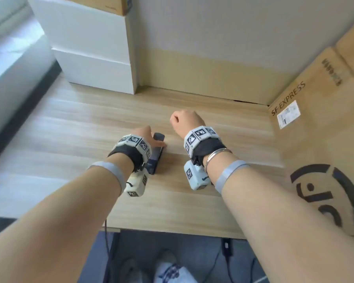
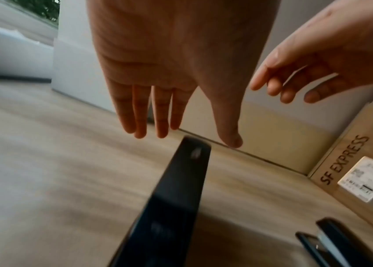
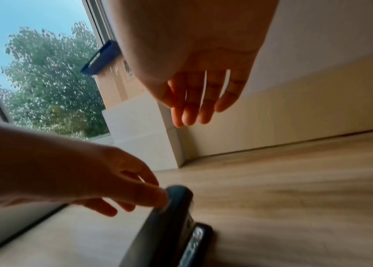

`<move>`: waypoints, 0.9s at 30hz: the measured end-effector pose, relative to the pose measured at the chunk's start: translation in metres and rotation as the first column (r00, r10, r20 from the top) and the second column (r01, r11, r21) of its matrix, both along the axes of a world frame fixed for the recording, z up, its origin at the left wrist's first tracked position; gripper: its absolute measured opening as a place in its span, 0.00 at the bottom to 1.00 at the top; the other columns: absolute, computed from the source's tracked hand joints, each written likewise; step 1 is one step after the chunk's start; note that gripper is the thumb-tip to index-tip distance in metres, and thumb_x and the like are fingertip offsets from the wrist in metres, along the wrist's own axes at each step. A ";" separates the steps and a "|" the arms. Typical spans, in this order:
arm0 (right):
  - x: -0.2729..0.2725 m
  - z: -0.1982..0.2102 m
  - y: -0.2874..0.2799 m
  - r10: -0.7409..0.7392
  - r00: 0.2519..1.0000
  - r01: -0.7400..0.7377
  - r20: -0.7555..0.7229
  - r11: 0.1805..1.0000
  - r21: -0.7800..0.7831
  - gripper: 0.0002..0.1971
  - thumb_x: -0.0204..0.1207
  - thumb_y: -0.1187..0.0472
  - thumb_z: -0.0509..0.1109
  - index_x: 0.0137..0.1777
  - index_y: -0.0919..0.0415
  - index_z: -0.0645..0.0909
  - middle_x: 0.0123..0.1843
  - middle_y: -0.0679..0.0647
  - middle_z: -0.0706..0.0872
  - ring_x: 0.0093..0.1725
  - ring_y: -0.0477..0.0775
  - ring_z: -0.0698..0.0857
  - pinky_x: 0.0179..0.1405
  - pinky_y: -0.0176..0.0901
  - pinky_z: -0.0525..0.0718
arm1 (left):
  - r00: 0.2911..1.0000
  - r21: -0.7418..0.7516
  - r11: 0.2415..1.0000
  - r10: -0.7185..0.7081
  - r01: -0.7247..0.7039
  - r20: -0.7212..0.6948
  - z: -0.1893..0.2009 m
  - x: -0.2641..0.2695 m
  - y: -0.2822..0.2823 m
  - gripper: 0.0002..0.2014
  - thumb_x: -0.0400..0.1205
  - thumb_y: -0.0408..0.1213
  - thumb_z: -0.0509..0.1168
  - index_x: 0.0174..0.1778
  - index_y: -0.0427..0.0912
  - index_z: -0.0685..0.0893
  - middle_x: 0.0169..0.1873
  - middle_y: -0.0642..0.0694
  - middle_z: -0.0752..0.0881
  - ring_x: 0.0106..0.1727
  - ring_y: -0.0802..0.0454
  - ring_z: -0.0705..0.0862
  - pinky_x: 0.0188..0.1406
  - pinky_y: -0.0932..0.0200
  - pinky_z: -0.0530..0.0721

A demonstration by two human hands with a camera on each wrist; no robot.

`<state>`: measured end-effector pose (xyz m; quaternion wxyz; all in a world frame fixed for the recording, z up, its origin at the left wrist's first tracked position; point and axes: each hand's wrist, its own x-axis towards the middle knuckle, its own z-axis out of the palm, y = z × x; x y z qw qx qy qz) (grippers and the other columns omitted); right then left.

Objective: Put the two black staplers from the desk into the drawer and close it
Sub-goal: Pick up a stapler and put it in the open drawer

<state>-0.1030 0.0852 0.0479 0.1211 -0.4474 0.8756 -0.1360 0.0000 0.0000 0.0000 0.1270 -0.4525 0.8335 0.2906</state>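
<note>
While the left hand [image 1: 144, 133] hangs over a stapler [image 1: 156, 153] mid-bench [image 1: 70, 127] in head view, right hand [image 1: 185, 119] hovers just beside. Left wrist view: fingers [image 2: 142, 115] straight, apart, w/ a 2nd stapler [image 2: 340, 242] nearby. Right wrist view: fingers [image 3: 192, 106] relaxed, apart, holding nothing.

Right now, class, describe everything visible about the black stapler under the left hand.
The black stapler is long and narrow, with a smooth, plastic-looking top arm, rounded at the far end. It lies flat on the wooden desk, its length pointing away from the person. The left hand reaches over it, thumb at its right edge; no firm grip shows.
</note>
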 end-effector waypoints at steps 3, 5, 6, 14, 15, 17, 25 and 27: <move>-0.001 -0.017 0.004 -0.006 1.000 0.005 0.026 0.998 0.056 0.16 0.80 0.62 0.55 0.49 0.58 0.86 0.48 0.62 0.89 0.38 0.60 0.78 0.35 0.41 0.70 | 0.996 0.032 0.999 0.020 -0.022 0.088 -0.022 0.005 0.010 0.36 0.71 0.53 0.73 0.69 0.35 0.72 0.64 0.37 0.82 0.64 0.39 0.81 0.57 0.50 0.79; -0.002 -0.029 0.006 -0.001 0.998 -0.003 0.058 0.997 0.082 0.16 0.80 0.62 0.55 0.49 0.59 0.86 0.49 0.63 0.89 0.40 0.62 0.82 0.35 0.41 0.71 | 0.994 0.055 0.996 0.068 -0.072 0.085 -0.037 0.005 0.018 0.30 0.72 0.47 0.73 0.65 0.36 0.73 0.61 0.36 0.84 0.61 0.38 0.83 0.50 0.51 0.78; -0.004 -0.033 0.006 0.000 0.997 -0.006 0.072 0.996 0.086 0.16 0.80 0.63 0.55 0.50 0.59 0.87 0.49 0.63 0.89 0.41 0.62 0.82 0.36 0.41 0.71 | 0.993 0.070 0.992 0.098 -0.103 0.070 -0.043 0.004 0.021 0.27 0.72 0.43 0.72 0.64 0.36 0.73 0.59 0.35 0.85 0.59 0.37 0.84 0.48 0.51 0.78; -0.009 -0.061 0.005 0.041 0.989 -0.055 0.143 0.993 0.100 0.16 0.78 0.64 0.55 0.47 0.58 0.86 0.48 0.61 0.90 0.44 0.63 0.85 0.36 0.41 0.74 | 0.953 0.037 0.956 0.294 -0.292 -0.076 -0.066 0.000 0.036 0.16 0.74 0.27 0.60 0.57 0.38 0.67 0.40 0.35 0.81 0.51 0.33 0.85 0.39 0.50 0.77; -0.009 -0.064 0.006 0.047 0.988 -0.063 0.148 0.992 0.109 0.16 0.77 0.64 0.55 0.46 0.58 0.86 0.48 0.60 0.90 0.45 0.63 0.85 0.36 0.41 0.74 | 0.953 0.027 0.956 0.293 -0.292 -0.078 -0.065 -0.001 0.037 0.17 0.75 0.27 0.60 0.59 0.37 0.67 0.41 0.34 0.82 0.51 0.33 0.85 0.39 0.50 0.76; -0.010 -0.068 0.007 0.051 0.986 -0.071 0.156 0.990 0.121 0.15 0.77 0.65 0.55 0.45 0.58 0.86 0.47 0.60 0.90 0.46 0.64 0.86 0.36 0.42 0.75 | 0.955 0.009 0.958 0.286 -0.286 -0.084 -0.065 -0.001 0.036 0.17 0.75 0.27 0.60 0.59 0.36 0.68 0.46 0.31 0.85 0.52 0.32 0.85 0.40 0.50 0.76; -0.001 -0.069 0.016 0.062 0.987 -0.082 0.148 0.988 0.134 0.16 0.79 0.64 0.56 0.50 0.59 0.87 0.49 0.61 0.90 0.42 0.62 0.84 0.35 0.42 0.76 | 0.956 -0.019 0.959 0.279 -0.282 -0.094 -0.061 0.024 0.029 0.18 0.73 0.32 0.67 0.58 0.36 0.72 0.51 0.31 0.86 0.54 0.31 0.85 0.42 0.51 0.76; 0.008 -0.067 0.015 0.072 0.986 -0.093 0.149 0.985 0.145 0.16 0.79 0.63 0.55 0.50 0.59 0.87 0.49 0.62 0.90 0.42 0.62 0.85 0.35 0.41 0.75 | 0.951 -0.020 0.956 0.290 -0.294 -0.105 -0.056 0.039 0.026 0.19 0.73 0.33 0.67 0.57 0.36 0.72 0.51 0.31 0.86 0.54 0.31 0.85 0.45 0.49 0.79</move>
